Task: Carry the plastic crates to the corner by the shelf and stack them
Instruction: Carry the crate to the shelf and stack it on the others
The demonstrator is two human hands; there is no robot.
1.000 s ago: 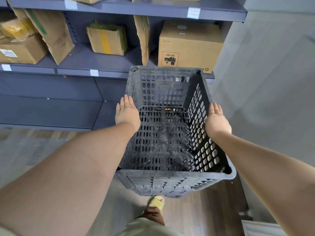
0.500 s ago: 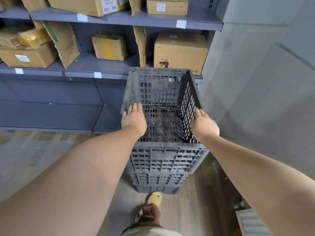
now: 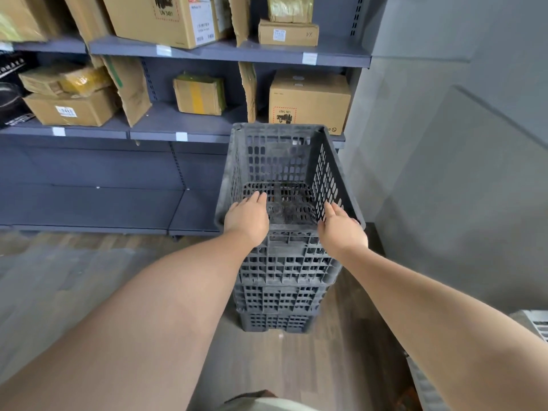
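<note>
A stack of dark grey perforated plastic crates stands on the floor in the corner between the shelf point(image 3: 207, 51) and the grey wall. The top crate point(image 3: 284, 155) sits nested on two lower crates point(image 3: 280, 304). My left hand point(image 3: 247, 218) rests on the top crate's near rim at its left corner, fingers straight and reaching over the edge. At the right near corner my right hand point(image 3: 341, 228) lies on the rim the same way, fingers straight. Neither hand curls round the rim.
The grey metal shelf holds several cardboard boxes point(image 3: 308, 100) just behind the stack. A grey wall point(image 3: 459, 173) closes the right side. Wood-look floor point(image 3: 74, 277) spreads to the left. A white grille-like object point(image 3: 536, 324) lies at the right edge.
The crate I held by its sides has come down onto the stack in the corner. Both hands slid from its side walls back to the near rim.
</note>
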